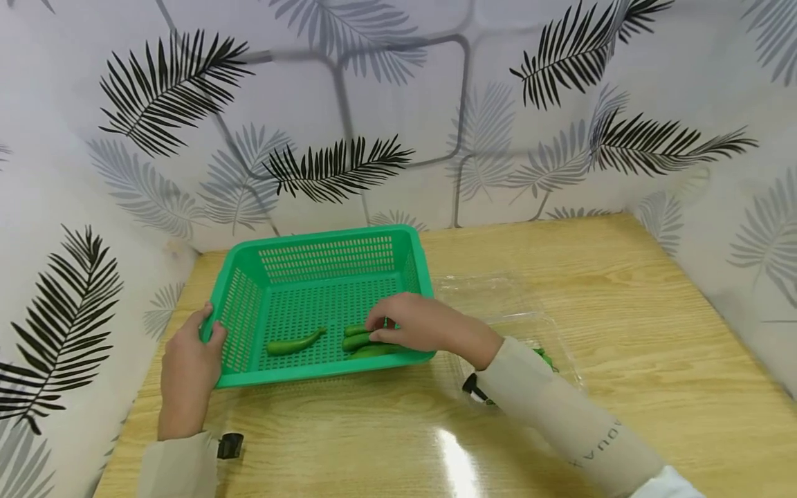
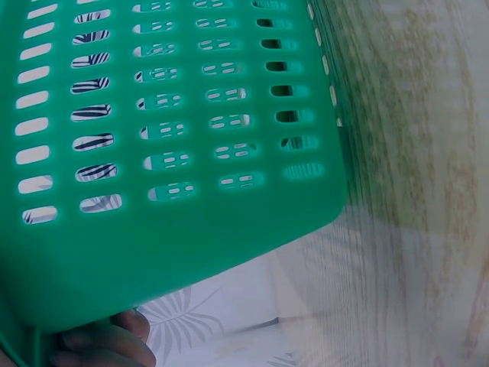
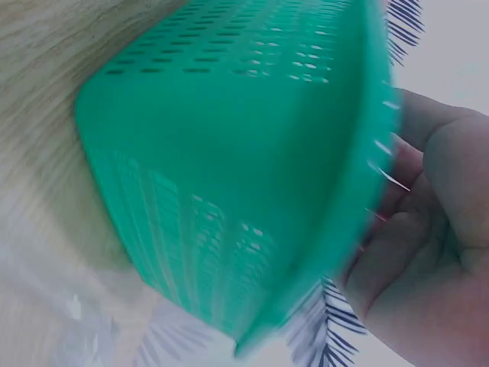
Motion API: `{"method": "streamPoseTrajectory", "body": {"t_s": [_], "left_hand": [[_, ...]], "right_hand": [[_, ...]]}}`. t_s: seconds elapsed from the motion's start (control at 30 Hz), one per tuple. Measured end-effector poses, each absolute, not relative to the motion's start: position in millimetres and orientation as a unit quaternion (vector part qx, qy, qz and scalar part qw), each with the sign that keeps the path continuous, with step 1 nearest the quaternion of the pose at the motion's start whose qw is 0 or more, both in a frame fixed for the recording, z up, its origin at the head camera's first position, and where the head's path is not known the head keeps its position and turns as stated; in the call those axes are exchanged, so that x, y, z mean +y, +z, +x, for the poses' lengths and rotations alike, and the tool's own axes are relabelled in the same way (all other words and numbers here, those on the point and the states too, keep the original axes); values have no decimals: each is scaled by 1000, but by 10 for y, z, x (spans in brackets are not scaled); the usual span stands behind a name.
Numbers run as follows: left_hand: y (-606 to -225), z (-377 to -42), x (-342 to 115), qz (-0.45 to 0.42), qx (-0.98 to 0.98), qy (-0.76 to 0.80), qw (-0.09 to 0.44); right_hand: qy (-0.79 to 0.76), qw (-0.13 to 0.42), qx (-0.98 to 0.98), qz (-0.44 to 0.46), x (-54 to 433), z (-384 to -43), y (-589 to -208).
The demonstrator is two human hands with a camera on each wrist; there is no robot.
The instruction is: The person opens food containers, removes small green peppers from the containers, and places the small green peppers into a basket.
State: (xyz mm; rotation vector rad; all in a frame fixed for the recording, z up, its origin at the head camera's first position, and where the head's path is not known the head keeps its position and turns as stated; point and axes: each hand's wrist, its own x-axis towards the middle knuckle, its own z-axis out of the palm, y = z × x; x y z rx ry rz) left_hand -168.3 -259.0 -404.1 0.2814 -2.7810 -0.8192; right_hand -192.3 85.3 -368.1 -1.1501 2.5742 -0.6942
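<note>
A green plastic basket (image 1: 330, 294) with slotted walls sits at the left of the table. My left hand (image 1: 189, 366) grips its left rim, thumb over the edge; in the left wrist view the fingers (image 2: 107, 344) curl below that rim. Inside lies a single curved green pepper (image 1: 292, 344), apart from several green peppers (image 1: 356, 341) grouped at the right. Reaching over the right rim, my right hand (image 1: 417, 321) pinches the end of the uppermost grouped pepper between thumb and fingers. In the right wrist view the basket's rim (image 3: 382, 153) hides those fingertips.
A clear plastic container (image 1: 554, 328) with some green pieces (image 1: 544, 357) in it lies right of the basket, partly under my right forearm. The wood-grain table (image 1: 647, 332) ends against leaf-patterned wall covering (image 1: 423, 117) at the back and sides.
</note>
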Motion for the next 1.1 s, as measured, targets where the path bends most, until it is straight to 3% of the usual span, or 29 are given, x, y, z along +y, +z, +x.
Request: {"method": "streamPoseTrajectory", "body": {"t_s": [0.27,0.57,1.1], "left_hand": [[-4014,-1690,-2596,99,-948,-282,110],[-4012,-1691,-2586,100,-949,-281,103],[-4030,-1690,-2596,105,-950,-282,89]], "right_hand": [[-243,51,885,-394,1241,-1761,-3572],[-241,66,907,-340,1702,-1596,-3618],[-165,154,943,-244,2387,-1452,-3869]]}}
